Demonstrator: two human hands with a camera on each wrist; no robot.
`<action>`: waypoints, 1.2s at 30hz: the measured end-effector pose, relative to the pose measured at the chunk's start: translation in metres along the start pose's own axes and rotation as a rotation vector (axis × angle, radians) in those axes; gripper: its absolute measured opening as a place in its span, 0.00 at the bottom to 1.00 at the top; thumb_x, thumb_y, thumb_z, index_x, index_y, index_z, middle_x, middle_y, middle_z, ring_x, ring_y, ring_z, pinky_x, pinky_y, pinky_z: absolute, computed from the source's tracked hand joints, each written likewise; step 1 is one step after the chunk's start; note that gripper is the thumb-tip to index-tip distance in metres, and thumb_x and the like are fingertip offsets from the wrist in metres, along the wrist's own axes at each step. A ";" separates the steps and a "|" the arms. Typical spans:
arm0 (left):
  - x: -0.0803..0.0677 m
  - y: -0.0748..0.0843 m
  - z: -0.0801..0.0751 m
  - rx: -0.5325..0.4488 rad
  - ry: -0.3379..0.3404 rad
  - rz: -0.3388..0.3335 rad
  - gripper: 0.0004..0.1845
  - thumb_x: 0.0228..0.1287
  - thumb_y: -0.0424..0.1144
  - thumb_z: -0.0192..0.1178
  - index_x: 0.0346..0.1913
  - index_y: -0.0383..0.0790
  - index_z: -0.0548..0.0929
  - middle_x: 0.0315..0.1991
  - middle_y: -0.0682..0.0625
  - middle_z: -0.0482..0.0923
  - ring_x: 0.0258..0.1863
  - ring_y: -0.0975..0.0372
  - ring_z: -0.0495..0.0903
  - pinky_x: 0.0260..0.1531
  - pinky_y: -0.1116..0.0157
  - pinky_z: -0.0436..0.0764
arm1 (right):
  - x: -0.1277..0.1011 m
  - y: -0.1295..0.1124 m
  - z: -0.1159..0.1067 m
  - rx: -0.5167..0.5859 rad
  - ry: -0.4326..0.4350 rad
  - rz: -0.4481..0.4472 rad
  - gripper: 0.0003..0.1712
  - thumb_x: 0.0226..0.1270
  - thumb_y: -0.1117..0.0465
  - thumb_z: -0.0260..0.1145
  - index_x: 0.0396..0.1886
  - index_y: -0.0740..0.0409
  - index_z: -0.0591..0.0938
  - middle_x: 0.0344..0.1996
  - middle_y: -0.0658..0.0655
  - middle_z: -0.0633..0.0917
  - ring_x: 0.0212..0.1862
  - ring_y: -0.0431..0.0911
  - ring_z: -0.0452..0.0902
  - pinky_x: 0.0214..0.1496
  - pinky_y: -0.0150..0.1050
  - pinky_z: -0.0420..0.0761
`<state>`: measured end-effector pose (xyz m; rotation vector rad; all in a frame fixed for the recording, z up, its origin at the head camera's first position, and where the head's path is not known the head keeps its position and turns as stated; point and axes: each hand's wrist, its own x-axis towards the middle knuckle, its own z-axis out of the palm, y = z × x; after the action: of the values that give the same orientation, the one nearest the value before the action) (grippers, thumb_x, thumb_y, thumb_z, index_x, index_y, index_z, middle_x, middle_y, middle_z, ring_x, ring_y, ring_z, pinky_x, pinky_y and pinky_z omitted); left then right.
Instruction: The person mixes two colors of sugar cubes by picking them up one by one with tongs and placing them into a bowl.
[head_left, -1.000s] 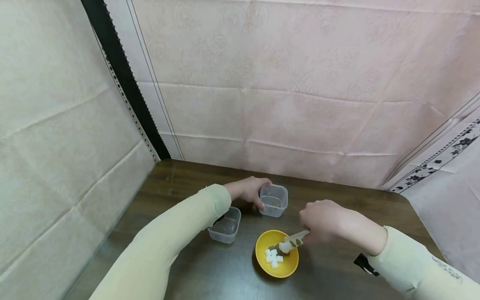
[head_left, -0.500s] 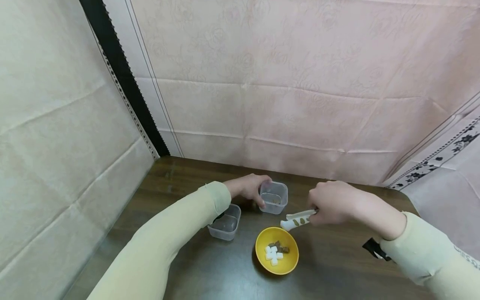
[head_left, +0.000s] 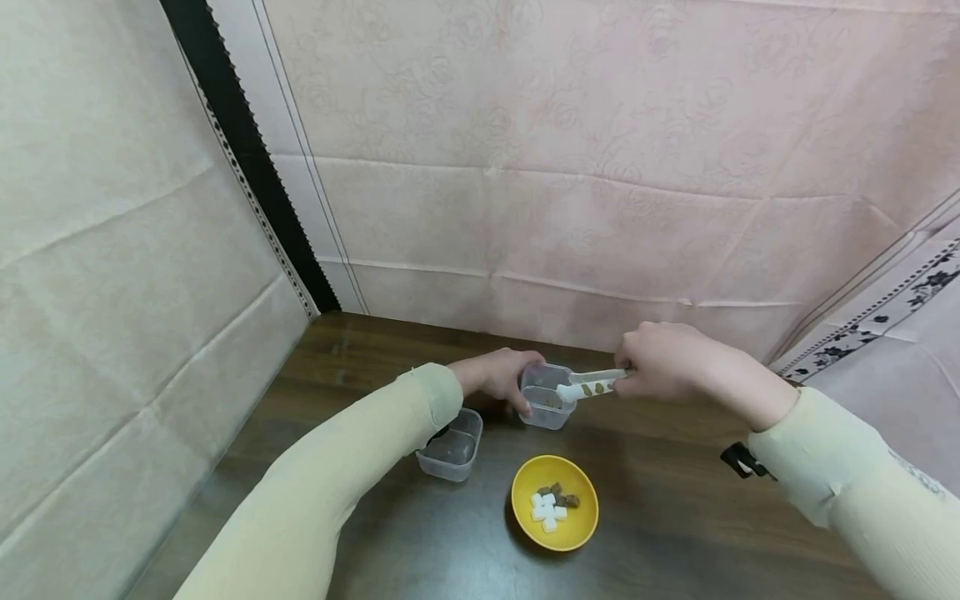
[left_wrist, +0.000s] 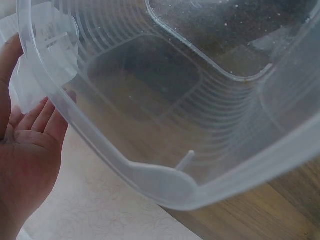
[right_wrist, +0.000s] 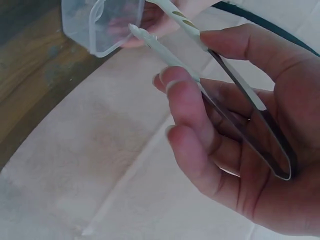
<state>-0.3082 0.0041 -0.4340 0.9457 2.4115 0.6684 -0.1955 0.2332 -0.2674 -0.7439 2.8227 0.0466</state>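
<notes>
In the head view my left hand (head_left: 501,379) grips the left side of a clear plastic container (head_left: 542,420) at the back of the table. A few tiny brownish bits show on its floor. My right hand (head_left: 663,362) holds a pair of tongs (head_left: 600,387) with white, leaf-patterned arms, their tips overlapping the container's right rim. Seen from the right wrist, thumb and fingers press on opposite arms of the tongs (right_wrist: 167,54), whose tips stand apart with nothing visible between them. In front, a yellow bowl (head_left: 525,521) holds several white cubes (head_left: 549,512) and brown chunks (head_left: 572,502).
A second clear container (head_left: 450,471) stands left of the bowl, partly under my left forearm, and fills much of the left wrist view. Pale cloth (head_left: 600,250) hangs along the back edge of the dark wooden table (head_left: 420,550) and down both sides.
The tongs came up out of the bowl, leaving brown chunks beside the white cubes, and moved back to the container's rim. My left hand stayed on the container.
</notes>
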 end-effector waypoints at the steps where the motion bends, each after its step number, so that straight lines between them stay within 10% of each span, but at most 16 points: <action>1: 0.000 0.000 0.000 -0.002 0.000 -0.002 0.48 0.54 0.43 0.85 0.77 0.45 0.71 0.69 0.46 0.78 0.59 0.58 0.78 0.68 0.59 0.77 | 0.002 0.002 0.001 0.002 0.002 0.004 0.14 0.61 0.56 0.72 0.17 0.45 0.80 0.14 0.42 0.71 0.19 0.38 0.63 0.21 0.35 0.62; 20: 0.000 0.000 0.001 0.005 -0.004 -0.003 0.48 0.56 0.43 0.84 0.78 0.45 0.70 0.71 0.46 0.77 0.62 0.57 0.77 0.70 0.58 0.76 | 0.045 0.009 0.029 -0.115 0.060 0.025 0.15 0.55 0.59 0.74 0.16 0.47 0.77 0.15 0.44 0.70 0.22 0.42 0.63 0.23 0.37 0.61; 36: 0.000 0.000 0.001 -0.008 -0.005 -0.012 0.48 0.56 0.44 0.85 0.77 0.46 0.70 0.68 0.47 0.79 0.58 0.58 0.78 0.69 0.56 0.77 | 0.070 0.005 0.049 -0.198 0.006 0.048 0.11 0.55 0.54 0.79 0.23 0.50 0.83 0.22 0.48 0.81 0.27 0.47 0.76 0.30 0.49 0.83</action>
<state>-0.3075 0.0042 -0.4341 0.9278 2.4061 0.6703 -0.2469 0.2082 -0.3309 -0.7166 2.8707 0.3358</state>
